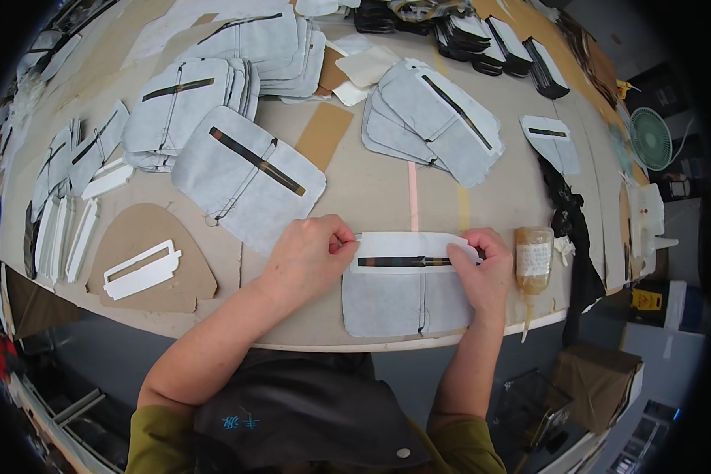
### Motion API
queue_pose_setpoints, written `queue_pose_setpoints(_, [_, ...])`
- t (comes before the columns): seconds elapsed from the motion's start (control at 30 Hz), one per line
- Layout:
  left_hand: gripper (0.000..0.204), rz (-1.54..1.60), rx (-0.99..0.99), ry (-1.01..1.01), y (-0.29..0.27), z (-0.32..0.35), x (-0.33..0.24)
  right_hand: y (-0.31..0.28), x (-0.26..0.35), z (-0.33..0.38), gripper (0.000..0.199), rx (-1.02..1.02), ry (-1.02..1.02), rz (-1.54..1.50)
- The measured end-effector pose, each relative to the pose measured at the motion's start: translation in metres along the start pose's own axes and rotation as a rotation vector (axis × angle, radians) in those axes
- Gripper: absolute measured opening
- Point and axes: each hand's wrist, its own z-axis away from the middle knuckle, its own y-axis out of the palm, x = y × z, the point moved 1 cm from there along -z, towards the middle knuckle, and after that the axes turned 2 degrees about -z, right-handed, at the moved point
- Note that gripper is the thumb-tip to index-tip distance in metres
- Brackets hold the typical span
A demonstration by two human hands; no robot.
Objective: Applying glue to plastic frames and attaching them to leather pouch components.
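both hands press a white slotted strip (pixel 407 246) onto a grey fabric panel (pixel 403 296) at the table's (pixel 371 197) near edge: the left hand (pixel 312 253) pinches its left end, the right hand (pixel 482 268) holds down its right end. stacks of finished-looking panels (pixel 189 103) suggest the batch is well along. whether the strip is already stuck is unclear; fingertips hide its ends.

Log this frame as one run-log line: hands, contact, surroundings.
left hand: pinching white frame strip end | right hand: pressing other end | under strip: grey fabric panel | near right: glue bottle

R hand (pixel 482 272) hides white strip (pixel 407 246) end; fingertips unseen.
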Motion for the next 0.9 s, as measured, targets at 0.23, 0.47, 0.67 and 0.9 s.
queue_pose_setpoints(0.23, [0.013,0.017,-0.006,0.024,0.002,0.001,-0.001,0.0,-0.001,0.0,0.013,-0.025,-0.015,0.021])
queue_pose_setpoints(0.47, [0.028,-0.061,0.043,-0.02,-0.002,0.002,0.0,0.005,-0.002,-0.001,0.013,-0.035,-0.098,0.044])
queue_pose_setpoints(0.67, [0.028,-0.126,-0.111,0.398,0.011,0.002,-0.026,0.001,-0.002,-0.001,0.014,-0.055,-0.096,0.062])
queue_pose_setpoints(0.9, [0.027,-0.205,-0.1,0.731,0.065,-0.011,-0.033,0.002,-0.003,-0.002,0.016,-0.002,-0.099,0.098])
